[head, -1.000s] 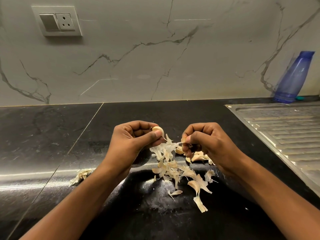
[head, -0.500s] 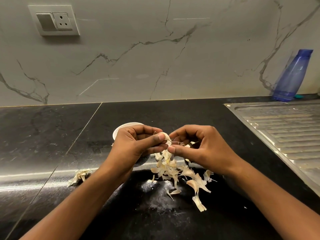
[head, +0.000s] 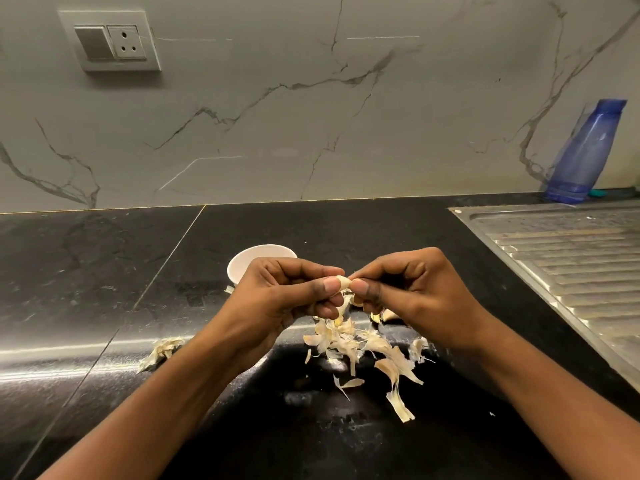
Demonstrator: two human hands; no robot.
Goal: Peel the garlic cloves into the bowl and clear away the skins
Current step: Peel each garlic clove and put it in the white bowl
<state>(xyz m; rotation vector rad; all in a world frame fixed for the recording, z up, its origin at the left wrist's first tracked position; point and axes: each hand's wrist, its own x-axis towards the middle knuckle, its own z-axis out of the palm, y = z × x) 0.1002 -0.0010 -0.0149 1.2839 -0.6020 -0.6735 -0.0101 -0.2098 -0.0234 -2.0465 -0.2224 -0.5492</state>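
Clove (head: 344, 283) sat pinched between both hands, held above the counter (head: 104, 271) at mid-frame. Left hand (head: 284, 296) was curled, with thumb and forefinger clamped on the clove's left part. Right hand (head: 412, 289) was also curled, thumb and forefinger nipping the clove's right tip; couldn't tell whether that grip was on skin or flesh. The clove's long axis ran roughly left-right, from one thumb tip to the other. Key relation: the bowl (head: 242, 265) lay just behind the left hand and a little to its left, rim partly hidden by the knuckles. So the left hand was clearly nearer, and the drop would likely be a short forward reach for it. Skins (head: 356, 344) were piled on the counter right under the hands and trailed toward the person, with a small separate heap (head: 161, 351) off to the left. Something pale sat under the right hand; clove or skin, unclear. Open dark counter ran left of the bowl. The drainboard (head: 571, 254) edge bounded the right side, well apart from the pile. A bottle (head: 585, 154) stood at the back right, out of the way.
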